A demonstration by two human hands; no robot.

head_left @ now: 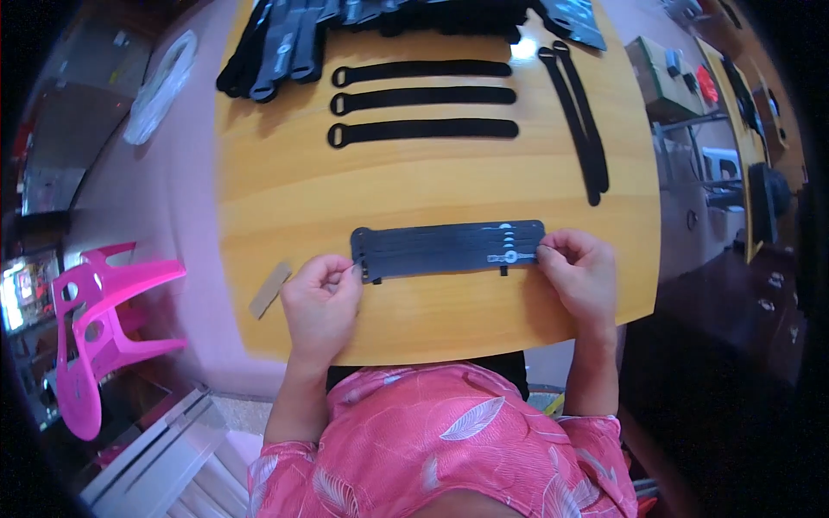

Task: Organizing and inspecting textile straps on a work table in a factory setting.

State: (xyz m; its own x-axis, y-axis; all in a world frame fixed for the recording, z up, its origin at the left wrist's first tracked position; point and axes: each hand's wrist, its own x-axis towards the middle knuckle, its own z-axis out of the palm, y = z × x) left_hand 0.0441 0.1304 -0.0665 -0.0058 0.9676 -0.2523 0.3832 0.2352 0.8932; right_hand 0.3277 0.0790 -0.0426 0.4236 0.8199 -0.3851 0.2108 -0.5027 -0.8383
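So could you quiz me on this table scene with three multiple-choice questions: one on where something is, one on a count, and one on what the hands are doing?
1. Where does the small tan strip lie?
A. Near the table's front edge, beside the left hand
B. On top of the far pile
C. On the pink chair

2. How many black straps lie singly, side by side, in the row across the middle of the wooden table?
A. One
B. Three
C. Six

3. How is the flat bundle of straps held?
A. Left hand only
B. Lifted high off the table
C. Pinched at both ends, one hand each

Answers: 1 A, the strip sits just left of the left hand. 2 B, three looped straps lie parallel there. 3 C, the left hand grips one end and the right hand the other, low over the table.
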